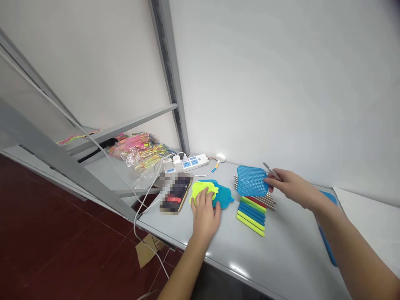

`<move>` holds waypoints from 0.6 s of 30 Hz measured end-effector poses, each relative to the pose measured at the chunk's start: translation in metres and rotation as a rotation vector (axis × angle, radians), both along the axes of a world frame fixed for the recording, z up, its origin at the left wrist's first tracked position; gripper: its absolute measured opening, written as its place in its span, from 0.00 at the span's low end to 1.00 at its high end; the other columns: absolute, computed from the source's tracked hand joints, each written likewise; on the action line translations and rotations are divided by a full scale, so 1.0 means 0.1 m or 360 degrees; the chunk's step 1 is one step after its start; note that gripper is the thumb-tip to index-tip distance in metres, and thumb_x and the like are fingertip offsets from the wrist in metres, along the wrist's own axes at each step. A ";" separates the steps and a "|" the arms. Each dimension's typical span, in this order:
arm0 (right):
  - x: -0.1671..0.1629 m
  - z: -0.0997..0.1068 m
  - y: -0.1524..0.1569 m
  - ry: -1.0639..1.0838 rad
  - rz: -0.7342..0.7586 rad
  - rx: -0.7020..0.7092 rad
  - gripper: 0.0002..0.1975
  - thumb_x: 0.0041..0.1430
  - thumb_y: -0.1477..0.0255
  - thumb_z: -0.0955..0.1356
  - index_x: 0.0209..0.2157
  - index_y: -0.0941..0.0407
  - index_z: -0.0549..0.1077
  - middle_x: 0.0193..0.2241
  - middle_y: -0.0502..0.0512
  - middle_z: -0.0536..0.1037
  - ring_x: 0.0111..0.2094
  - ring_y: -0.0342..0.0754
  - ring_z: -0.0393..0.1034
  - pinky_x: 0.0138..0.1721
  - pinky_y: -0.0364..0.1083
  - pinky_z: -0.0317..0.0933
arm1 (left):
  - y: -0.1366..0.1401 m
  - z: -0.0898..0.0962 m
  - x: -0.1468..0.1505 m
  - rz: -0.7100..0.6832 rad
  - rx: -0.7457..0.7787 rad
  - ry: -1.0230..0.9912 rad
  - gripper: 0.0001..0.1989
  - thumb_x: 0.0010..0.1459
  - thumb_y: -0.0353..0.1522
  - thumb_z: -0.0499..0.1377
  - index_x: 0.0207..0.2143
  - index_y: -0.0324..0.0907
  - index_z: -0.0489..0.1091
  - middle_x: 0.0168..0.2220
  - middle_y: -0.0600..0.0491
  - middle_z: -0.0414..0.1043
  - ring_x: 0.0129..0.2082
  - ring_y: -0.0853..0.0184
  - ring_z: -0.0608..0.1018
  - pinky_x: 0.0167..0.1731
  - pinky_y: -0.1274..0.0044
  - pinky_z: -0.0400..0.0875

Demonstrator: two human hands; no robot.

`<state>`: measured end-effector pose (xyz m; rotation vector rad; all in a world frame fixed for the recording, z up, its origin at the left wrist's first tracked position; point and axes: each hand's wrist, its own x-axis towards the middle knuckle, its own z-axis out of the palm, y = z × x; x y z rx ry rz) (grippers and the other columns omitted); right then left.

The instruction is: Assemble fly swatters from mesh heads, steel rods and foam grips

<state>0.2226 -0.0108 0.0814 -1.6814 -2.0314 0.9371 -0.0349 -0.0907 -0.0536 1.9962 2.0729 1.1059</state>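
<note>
left hand (204, 210) presses flat, unclenched, on the yellow mesh head (200, 189); right hand (289, 185) pinches the blue mesh head (251, 180), centre frame.

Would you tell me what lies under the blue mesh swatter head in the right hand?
Under the blue mesh head, held by the right hand, metal rods show at both edges; their middles are covered.

Bare table (290, 250) lies open in front; the power strip (187, 163) and phone (175, 193) crowd the left.
</note>
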 end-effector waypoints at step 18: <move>0.08 -0.72 -2.03 0.0738 -0.0268 0.0048 0.15 0.62 0.56 0.63 0.37 0.54 0.68 0.29 0.51 0.77 0.30 0.46 0.67 0.30 0.43 0.56 | -0.96 0.28 0.95 -0.0475 -0.0297 -0.2148 0.24 0.56 0.43 0.62 0.51 0.45 0.60 0.42 0.50 0.74 0.40 0.65 0.77 0.41 0.73 0.72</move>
